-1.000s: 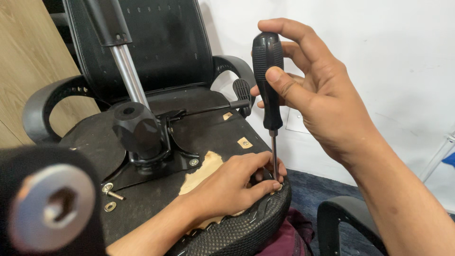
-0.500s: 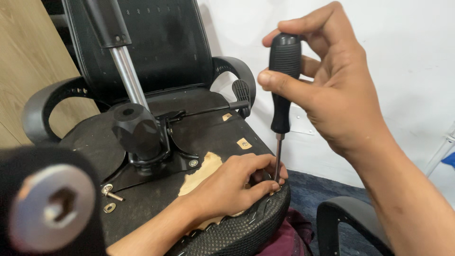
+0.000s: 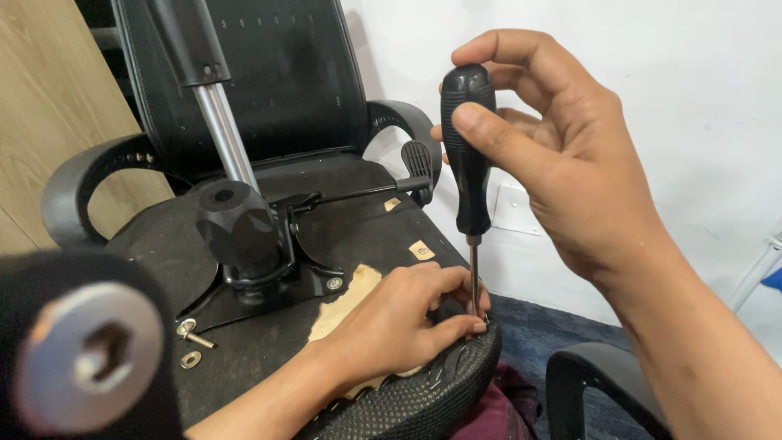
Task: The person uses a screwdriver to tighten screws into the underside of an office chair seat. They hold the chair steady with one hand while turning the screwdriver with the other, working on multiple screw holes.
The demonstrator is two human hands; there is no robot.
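- Right hand (image 3: 570,163) fingers (image 3: 489,134) grip the screwdriver (image 3: 467,155), centre frame; I see left hand (image 3: 399,322) fingertips pinching its tip.
- Handle sits higher than 0.5 s ago.

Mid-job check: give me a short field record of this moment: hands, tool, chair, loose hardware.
right hand: grips the black handle of the screwdriver, held upright
left hand: rests on the seat edge, fingers steadying the shaft tip
chair: black office chair, upturned, underside facing up
mechanism plate: on the underside, gas cylinder rising from it
loose hardware: bolt and washer lying on the underside
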